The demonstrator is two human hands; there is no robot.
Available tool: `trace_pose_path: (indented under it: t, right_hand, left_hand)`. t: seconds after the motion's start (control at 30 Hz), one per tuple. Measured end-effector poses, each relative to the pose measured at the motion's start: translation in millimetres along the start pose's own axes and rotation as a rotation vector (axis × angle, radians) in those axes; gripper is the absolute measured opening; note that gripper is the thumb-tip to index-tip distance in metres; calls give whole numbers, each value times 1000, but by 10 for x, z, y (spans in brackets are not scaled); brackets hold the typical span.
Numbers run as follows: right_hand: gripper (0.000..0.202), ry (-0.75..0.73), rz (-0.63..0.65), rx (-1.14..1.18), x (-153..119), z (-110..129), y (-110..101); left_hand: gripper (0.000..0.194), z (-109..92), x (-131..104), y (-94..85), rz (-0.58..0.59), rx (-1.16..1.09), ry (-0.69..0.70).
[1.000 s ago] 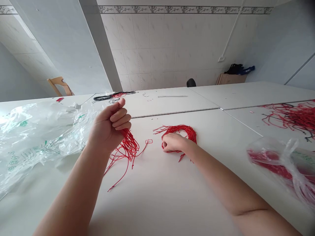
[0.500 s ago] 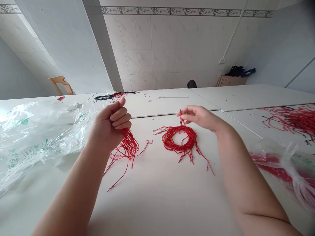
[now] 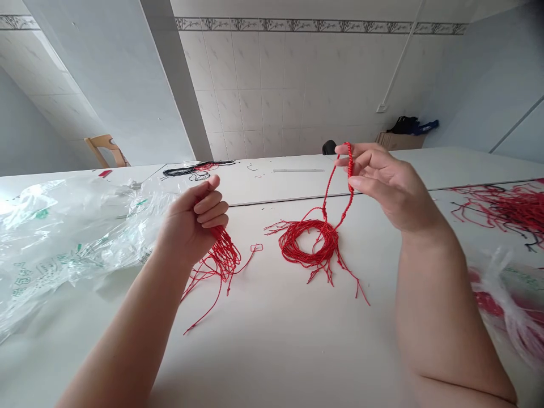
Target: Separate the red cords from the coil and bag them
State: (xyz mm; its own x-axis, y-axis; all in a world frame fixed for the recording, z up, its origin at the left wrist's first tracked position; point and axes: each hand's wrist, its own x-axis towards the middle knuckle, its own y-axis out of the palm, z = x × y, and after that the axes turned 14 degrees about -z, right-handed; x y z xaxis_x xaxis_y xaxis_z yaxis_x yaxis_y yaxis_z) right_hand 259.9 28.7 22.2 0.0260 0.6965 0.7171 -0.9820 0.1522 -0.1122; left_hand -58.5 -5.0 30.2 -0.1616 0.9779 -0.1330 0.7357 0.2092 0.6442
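My left hand point(image 3: 199, 218) is closed in a fist around a bundle of red braided cords point(image 3: 225, 255), whose loose ends hang down onto the white table. Between the thumb and fingers of my right hand point(image 3: 382, 175) is a red braided cord point(image 3: 350, 164), raised in a loop. Its lower ends run down to a round coil of red cords point(image 3: 293, 258) lying on the table, with loose tails spread at its left and lower right. A small red cord outline point(image 3: 256, 247) lies between the bundle and the coil.
Crumpled clear plastic bags point(image 3: 85, 226) cover the left side. Black and red cords point(image 3: 195, 169) lie at the back left. At the right are a heap of red and black cords point(image 3: 510, 209) and a tied plastic bag point(image 3: 505, 306) with red contents.
My right hand has risen and moved right, drawing the red braided cord up from the coil into a tall loop. My left hand stays almost in place with its bundle.
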Motion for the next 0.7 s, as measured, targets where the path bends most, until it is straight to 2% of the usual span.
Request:
trace_pose_path:
  t: [0.1,0.23,0.37,0.5,0.57,0.7]
  right_hand:
    - [11,-65,-1,77,-48,86,63]
    - [9,-73,20,176,-123,212,190]
    - [16,-25,39,200,-194,294,319]
    - [11,55,53,305,-221,295,418]
    - [8,118,50,374,-211,272,453]
    - [11,270,33,501,-176,226,496]
  left_hand:
    - [23,71,52,-31,34,59,2]
    - [9,300,142,-98,131,281,2]
    - [26,548,148,-154,241,671,61]
    - [35,653,119,-168,374,996,137]
    - [37,654,123,-166,373,1056,181]
    - [41,611,138,-149,273,1089,234]
